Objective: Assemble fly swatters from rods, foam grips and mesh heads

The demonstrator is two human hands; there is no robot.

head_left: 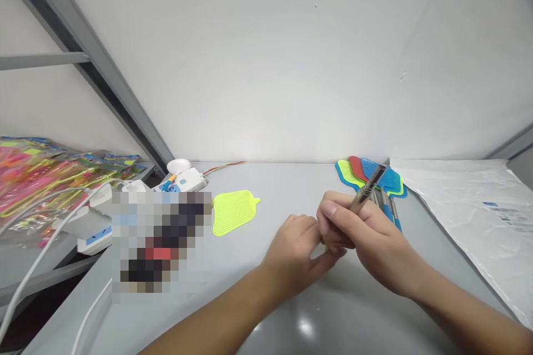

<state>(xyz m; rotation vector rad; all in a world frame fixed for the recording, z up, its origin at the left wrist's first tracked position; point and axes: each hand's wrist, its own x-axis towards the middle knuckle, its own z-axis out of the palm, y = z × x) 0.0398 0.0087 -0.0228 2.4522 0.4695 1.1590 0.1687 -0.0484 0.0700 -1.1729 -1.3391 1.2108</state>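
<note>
My right hand (366, 238) is wrapped round a metal fly swatter handle (370, 184), whose bare silver end sticks up and to the right past the thumb. My left hand (293, 252) is closed up against the right one, thumb stretched under the right fingers. What it grips is hidden between the hands. On the table left of them lies a loose yellow-green perforated swatter head (235, 212). Behind my right hand is a pile of fly swatters (381, 175) with blue, red and yellow-green heads, metal handles and blue grips.
A white plastic bag (462, 205) covers the table's right side. To the left are a power strip (97, 237) with white cables, a blurred-out patch (160, 247) and a small white round object (179, 166). Colourful plastic packs (50, 188) fill a shelf at far left.
</note>
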